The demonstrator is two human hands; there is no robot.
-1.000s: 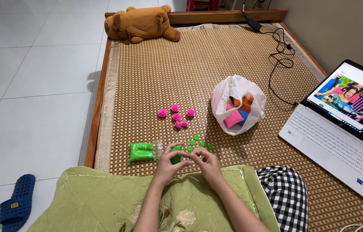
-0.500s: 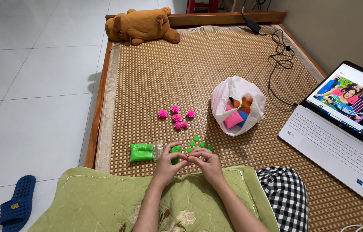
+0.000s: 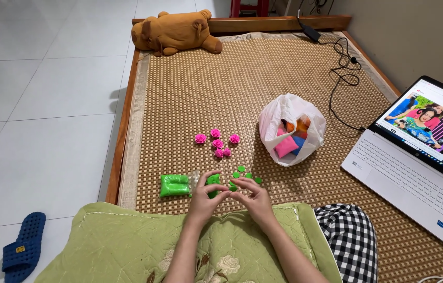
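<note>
My left hand (image 3: 204, 197) and my right hand (image 3: 252, 195) meet above the front of a woven mat (image 3: 206, 99). Both pinch a lump of green modelling clay (image 3: 214, 184) between the fingertips. Just beyond the fingers lie several small flat green clay discs (image 3: 245, 174). To the left of my left hand lies a green clay packet in clear wrap (image 3: 175, 185). Farther out sit several pink clay roses (image 3: 217, 142) in a loose cluster.
A white plastic bag (image 3: 291, 129) with coloured clay packets stands right of the roses. An open laptop (image 3: 419, 157) sits at right, its cable (image 3: 343, 63) running back. A brown plush bear (image 3: 173, 32) lies at the far edge. A green pillow (image 3: 127, 243) is under my arms. A blue slipper (image 3: 21, 246) is on the tiles.
My fingers have shifted slightly on the green clay; hands stay in the same spot. Nothing else moved.
</note>
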